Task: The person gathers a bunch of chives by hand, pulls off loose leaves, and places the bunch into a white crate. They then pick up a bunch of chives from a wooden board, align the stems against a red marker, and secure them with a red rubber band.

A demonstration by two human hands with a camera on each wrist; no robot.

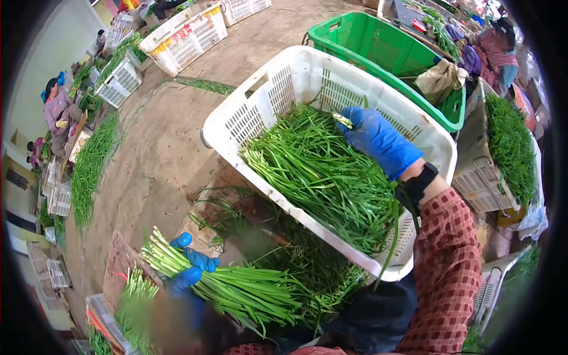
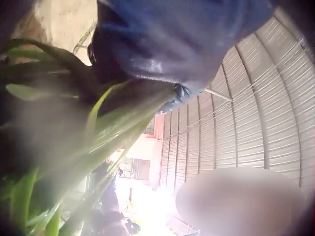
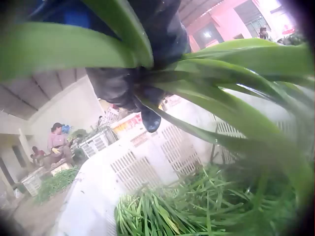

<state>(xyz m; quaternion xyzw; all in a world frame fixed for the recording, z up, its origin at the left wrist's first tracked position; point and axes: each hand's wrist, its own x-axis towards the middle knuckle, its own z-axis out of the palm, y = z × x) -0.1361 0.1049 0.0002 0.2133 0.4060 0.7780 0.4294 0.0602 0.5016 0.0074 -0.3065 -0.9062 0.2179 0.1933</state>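
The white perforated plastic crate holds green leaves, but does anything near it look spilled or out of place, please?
Yes: loose green leaf scraps lie tangled below the near rim of the crate, untidy against the aligned, pale-stemmed bunch in the blue-gloved left hand.

The brown, stained floor carries a long heap of greens well left of the white crate; beyond that crate's left end lie a thin strip of leaves and a red-marked crate.
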